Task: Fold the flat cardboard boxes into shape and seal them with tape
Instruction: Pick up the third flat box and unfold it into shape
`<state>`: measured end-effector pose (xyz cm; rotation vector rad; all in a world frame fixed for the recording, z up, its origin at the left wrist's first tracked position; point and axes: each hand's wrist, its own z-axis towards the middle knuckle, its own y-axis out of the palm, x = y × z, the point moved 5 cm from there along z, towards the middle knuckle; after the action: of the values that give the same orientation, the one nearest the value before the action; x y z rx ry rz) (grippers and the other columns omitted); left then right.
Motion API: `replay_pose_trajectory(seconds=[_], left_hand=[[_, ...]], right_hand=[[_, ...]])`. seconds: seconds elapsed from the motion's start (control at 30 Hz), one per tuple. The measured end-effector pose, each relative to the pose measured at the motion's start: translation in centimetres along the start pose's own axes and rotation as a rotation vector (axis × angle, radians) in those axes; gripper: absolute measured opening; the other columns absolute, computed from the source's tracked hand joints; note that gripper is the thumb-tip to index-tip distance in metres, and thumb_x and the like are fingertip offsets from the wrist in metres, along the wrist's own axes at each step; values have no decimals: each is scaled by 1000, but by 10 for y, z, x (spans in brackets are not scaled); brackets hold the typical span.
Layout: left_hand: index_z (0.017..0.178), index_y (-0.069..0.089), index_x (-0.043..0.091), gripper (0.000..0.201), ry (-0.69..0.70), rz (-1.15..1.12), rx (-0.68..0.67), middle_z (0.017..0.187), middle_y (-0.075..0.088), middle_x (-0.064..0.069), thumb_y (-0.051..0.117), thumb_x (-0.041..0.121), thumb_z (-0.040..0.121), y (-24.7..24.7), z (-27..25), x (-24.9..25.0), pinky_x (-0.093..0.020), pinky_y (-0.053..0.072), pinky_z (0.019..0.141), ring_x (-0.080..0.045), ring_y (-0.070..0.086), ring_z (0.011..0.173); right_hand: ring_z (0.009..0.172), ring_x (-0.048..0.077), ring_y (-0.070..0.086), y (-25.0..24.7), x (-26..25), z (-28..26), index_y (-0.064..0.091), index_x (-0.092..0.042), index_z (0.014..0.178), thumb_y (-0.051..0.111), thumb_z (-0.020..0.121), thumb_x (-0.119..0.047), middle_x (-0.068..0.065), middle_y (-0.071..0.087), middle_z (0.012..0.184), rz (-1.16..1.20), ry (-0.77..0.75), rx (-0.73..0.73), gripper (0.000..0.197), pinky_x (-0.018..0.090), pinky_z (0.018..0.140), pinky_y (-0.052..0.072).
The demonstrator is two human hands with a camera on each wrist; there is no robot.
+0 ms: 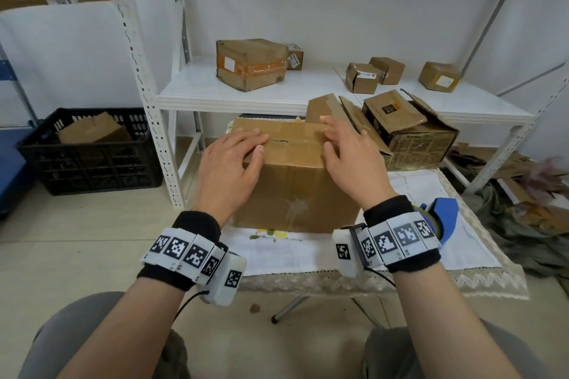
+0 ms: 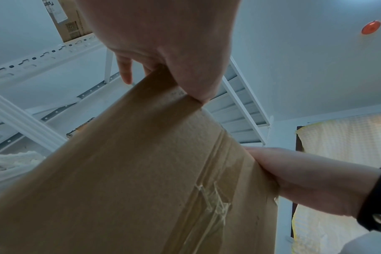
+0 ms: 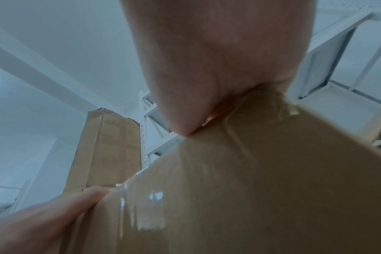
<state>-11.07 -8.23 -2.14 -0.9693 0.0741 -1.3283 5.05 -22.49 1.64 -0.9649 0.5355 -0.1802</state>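
Observation:
A brown cardboard box (image 1: 295, 188) stands folded up on the cloth-covered table (image 1: 431, 255). Clear tape (image 1: 295, 135) runs along its top seam and down the front face. My left hand (image 1: 237, 154) lies flat on the top left, fingers straight, thumb at the front edge. My right hand (image 1: 345, 151) lies flat on the top right over the tape. The left wrist view shows the left hand (image 2: 174, 51) pressing the box (image 2: 141, 171) at its top edge. In the right wrist view the right hand (image 3: 207, 60) presses the glossy taped box (image 3: 250, 189).
A blue tape dispenser (image 1: 443, 212) lies on the table behind my right wrist. Opened boxes (image 1: 409, 129) crowd the box's far right. The white shelf (image 1: 277, 92) carries several taped boxes. A black crate (image 1: 92, 151) stands on the floor at left, cardboard scraps (image 1: 523, 188) at right.

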Motion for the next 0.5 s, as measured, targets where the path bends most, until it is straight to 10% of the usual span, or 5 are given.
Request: replay_pose_trajectory(seconds=[0.2,0.5], left_hand=[[131,67,28,43,-20,-16,8,140,60,11,38,40,102,4,-1,2,-32,30,116,-11,42,139],[131,67,28,43,-58,14,-26,139,61,9,39,39,101,1,-1,6,-37,32,117,-13,45,138]], right_hand=[[151,24,26,7,22,-2,21,-34,159,27,109,-34,3,38,159,-13,97,-199,50,52,108,37],[148,17,35,8,34,-3,24,-34,159,43,107,-34,-1,43,158,282,64,-111,55,48,118,32]])
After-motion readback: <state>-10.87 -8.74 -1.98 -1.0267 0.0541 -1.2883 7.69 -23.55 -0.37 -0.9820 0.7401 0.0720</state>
